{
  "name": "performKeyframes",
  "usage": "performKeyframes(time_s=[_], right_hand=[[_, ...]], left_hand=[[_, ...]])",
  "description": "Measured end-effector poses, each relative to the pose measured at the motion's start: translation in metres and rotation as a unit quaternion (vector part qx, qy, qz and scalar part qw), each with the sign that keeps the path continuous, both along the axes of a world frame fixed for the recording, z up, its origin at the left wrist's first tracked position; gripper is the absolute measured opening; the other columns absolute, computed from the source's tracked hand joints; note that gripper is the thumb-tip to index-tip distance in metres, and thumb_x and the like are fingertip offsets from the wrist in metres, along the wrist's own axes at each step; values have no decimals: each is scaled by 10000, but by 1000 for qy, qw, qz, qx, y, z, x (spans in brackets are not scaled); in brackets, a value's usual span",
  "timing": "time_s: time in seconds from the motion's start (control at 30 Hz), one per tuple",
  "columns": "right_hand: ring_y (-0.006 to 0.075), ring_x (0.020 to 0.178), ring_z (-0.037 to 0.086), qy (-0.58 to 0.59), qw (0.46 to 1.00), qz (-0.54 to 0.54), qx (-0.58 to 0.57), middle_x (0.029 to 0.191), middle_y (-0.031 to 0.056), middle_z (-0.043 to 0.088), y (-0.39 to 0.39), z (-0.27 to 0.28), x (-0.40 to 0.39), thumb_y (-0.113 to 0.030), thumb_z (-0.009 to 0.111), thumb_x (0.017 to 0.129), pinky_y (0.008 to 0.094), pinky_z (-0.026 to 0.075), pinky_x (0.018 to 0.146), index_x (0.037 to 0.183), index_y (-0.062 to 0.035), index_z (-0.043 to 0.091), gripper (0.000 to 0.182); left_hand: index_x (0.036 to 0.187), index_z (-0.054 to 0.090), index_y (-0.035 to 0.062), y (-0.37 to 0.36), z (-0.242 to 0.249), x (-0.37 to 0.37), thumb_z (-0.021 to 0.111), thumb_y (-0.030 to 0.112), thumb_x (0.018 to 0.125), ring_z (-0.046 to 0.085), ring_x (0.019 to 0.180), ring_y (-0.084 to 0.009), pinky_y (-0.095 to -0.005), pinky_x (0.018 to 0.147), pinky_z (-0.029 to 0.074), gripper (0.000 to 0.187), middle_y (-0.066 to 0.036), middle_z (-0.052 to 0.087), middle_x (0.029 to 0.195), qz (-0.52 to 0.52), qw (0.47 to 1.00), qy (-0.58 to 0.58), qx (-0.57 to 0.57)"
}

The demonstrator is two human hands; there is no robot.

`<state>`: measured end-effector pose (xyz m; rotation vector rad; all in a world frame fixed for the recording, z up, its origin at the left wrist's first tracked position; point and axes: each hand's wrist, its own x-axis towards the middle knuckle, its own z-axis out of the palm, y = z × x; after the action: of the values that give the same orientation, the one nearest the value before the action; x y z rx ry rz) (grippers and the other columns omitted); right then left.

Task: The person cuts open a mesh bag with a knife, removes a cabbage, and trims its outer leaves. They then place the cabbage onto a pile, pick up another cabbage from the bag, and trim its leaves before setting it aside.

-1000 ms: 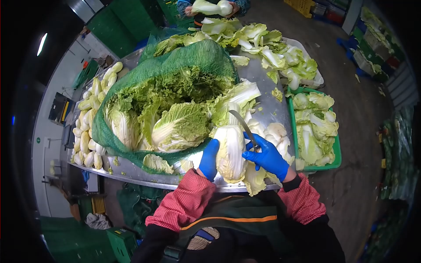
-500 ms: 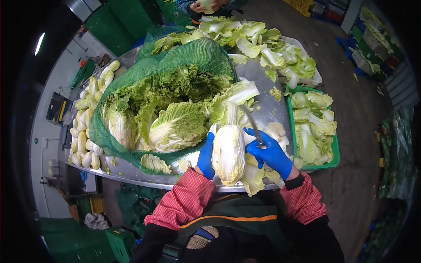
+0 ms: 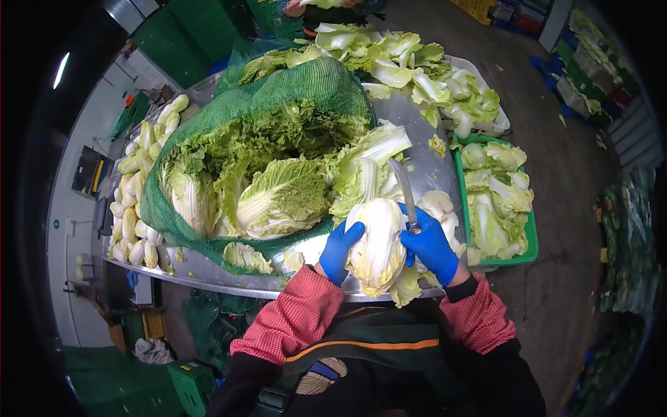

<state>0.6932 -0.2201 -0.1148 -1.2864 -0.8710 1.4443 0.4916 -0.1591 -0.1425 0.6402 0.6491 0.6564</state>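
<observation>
A trimmed napa cabbage (image 3: 377, 243), pale and white-ribbed, is held up over the near edge of the metal table. My left hand (image 3: 340, 251), in a blue glove, grips its left side with the thumb on the front. In my right hand (image 3: 433, 247), also gloved in blue, is a knife (image 3: 404, 186) with a curved blade pointing up and away; these fingers touch the cabbage's right side. Loose leaves (image 3: 406, 286) lie beneath and beside the cabbage. Just beyond, a green mesh sack (image 3: 278, 90) lies open with several leafy cabbages (image 3: 285, 198) inside.
Trimmed cabbages (image 3: 130, 222) are heaped at the table's left end. A green crate (image 3: 531, 240) of leaves stands to the right. More leaves (image 3: 389, 52) are piled at the far end, where another person's hands (image 3: 295, 8) show at the frame's top.
The cabbage has shifted slightly right and turned a little in my hands. My left hand has moved right and up with it, and the knife blade stands more upright.
</observation>
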Motion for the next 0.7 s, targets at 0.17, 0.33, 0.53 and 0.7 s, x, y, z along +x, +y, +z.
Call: performKeyframes(time_s=[0.17, 0.33, 0.53, 0.7], right_hand=[[77, 538, 562, 165, 986, -25, 2, 820, 19, 600, -6, -2, 9, -47, 541, 843, 220, 458, 424, 1347, -20, 463, 511], [103, 635, 595, -138, 985, -4, -105, 848, 18, 613, 5, 10, 17, -228, 709, 836, 239, 507, 530, 1368, -46, 460, 615], [158, 684, 624, -280, 955, 5, 98, 916, 95, 644, 2, 38, -9, -293, 810, 744, 295, 520, 692, 1386, -55, 433, 782], [97, 635, 580, 5, 1000, -1, 6, 836, 36, 575, -4, 18, 9, -224, 758, 804, 226, 465, 444, 1354, -51, 429, 664]], left_hand=[[1391, 387, -1, -7, -5, -9, 588, 325, 931, 550, 1184, -271, -417, 1037, 425, 599, -150, 545, 1306, 22, 968, -185, -170], [1400, 380, 16, -6, 7, -10, 598, 359, 916, 550, 1186, -293, -435, 1034, 433, 633, -162, 514, 1341, 73, 990, -85, -81], [1325, 471, -12, 7, 32, 9, 720, 87, 822, 599, 1045, -179, -317, 924, 480, 570, -101, 611, 1190, 121, 964, 136, 193], [1434, 346, 18, 28, 21, -20, 665, 147, 879, 560, 1127, -203, -319, 985, 438, 653, -155, 516, 1321, 116, 977, 109, 140]])
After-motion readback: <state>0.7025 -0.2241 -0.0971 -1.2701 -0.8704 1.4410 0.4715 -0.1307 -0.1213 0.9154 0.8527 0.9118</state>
